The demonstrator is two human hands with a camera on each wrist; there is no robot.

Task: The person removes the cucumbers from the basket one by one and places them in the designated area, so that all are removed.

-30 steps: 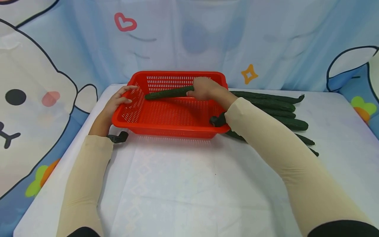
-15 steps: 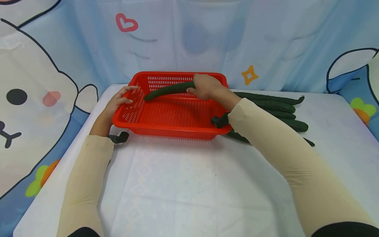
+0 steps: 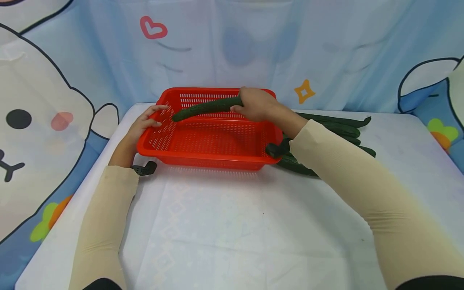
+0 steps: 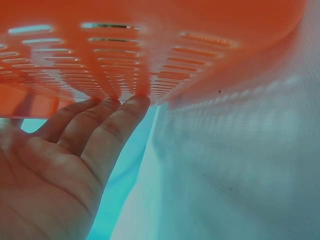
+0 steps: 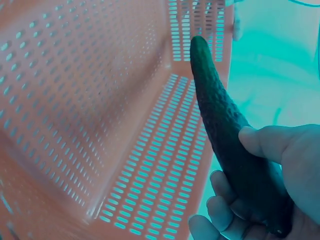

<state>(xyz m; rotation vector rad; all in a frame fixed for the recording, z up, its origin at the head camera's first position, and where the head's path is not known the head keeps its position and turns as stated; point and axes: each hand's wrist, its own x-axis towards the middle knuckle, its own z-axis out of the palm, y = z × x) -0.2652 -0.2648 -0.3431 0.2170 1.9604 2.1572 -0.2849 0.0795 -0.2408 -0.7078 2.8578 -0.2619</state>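
A long dark green cucumber (image 3: 206,108) slants over the red plastic basket (image 3: 210,158), its far tip toward the basket's left end. My right hand (image 3: 258,104) grips its right end above the basket's back right corner. In the right wrist view the thumb presses one side of the cucumber (image 5: 220,120) and the fingers curl under it. My left hand (image 3: 143,123) holds the basket's left rim. The left wrist view shows its fingers (image 4: 105,130) against the outside of the slotted wall. No other cucumber shows inside the basket.
Several more cucumbers (image 3: 337,125) lie side by side on the white cloth-covered table (image 3: 217,225), right of the basket and partly hidden by my right sleeve (image 3: 348,181). A blue printed curtain (image 3: 232,44) hangs close behind the table.
My right hand has shifted slightly up and right, and the cucumber tilts more, its right end higher. My right forearm has swung right, covering more of the table cucumbers. The left hand stays put.
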